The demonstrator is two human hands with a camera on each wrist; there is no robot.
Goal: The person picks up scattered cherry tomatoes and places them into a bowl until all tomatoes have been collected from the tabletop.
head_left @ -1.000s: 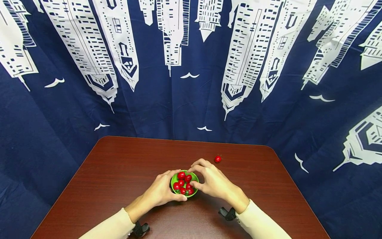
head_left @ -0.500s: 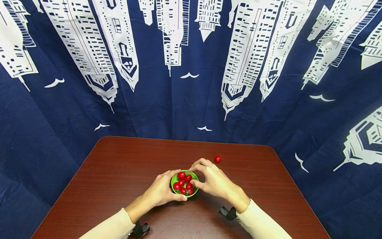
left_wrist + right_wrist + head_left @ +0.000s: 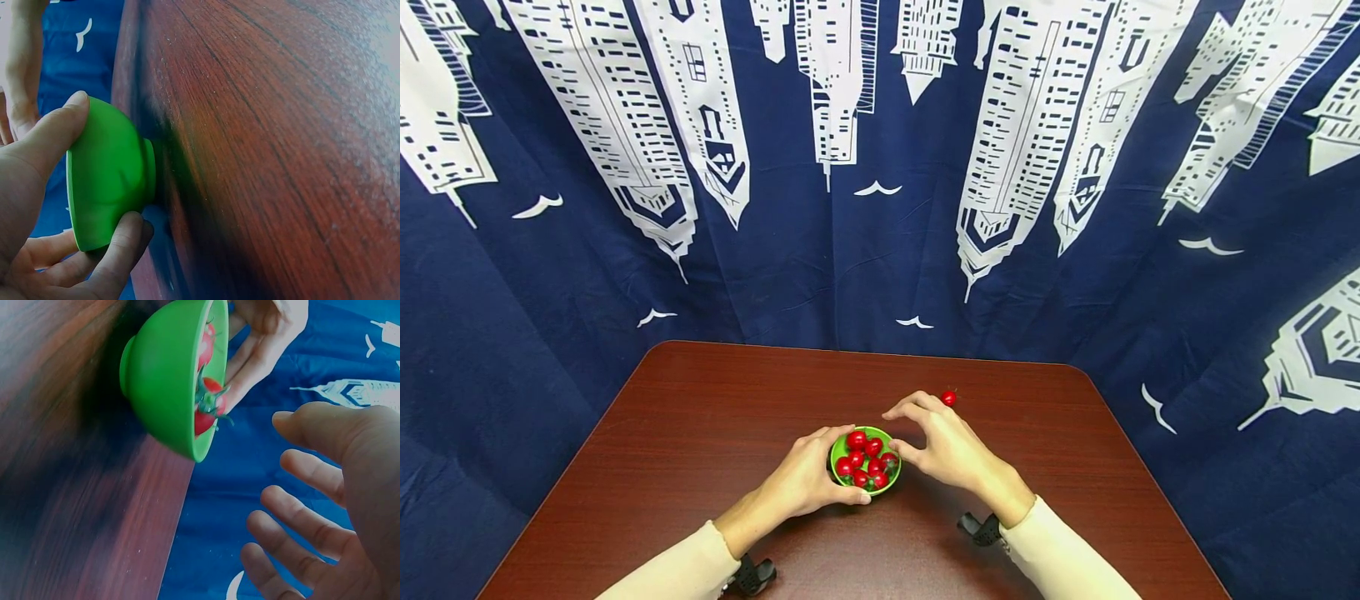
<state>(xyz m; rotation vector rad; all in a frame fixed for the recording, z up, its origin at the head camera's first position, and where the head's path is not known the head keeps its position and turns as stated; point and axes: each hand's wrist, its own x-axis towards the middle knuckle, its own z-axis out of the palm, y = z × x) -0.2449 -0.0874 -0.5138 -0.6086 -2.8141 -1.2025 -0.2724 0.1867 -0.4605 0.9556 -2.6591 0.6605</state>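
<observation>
A small green bowl stands on the table, filled with several red cherry tomatoes. My left hand grips the bowl from its left side, thumb on the near side and fingers round the far side. Just off the bowl's right rim, my right hand is spread with nothing between thumb and fingers. In the right wrist view, a tomato with a green stem lies at the rim, apart from the right fingertips. One loose cherry tomato lies on the table beyond the right hand.
The brown wooden table has rounded far corners. Behind it hangs a dark blue cloth printed with white buildings and birds. Black wrist devices sit below each sleeve cuff.
My right hand has drawn back from the bowl, up and to the right, its thumb leaving the inside. A tomato now shows at the right rim. The left hand stays in place.
</observation>
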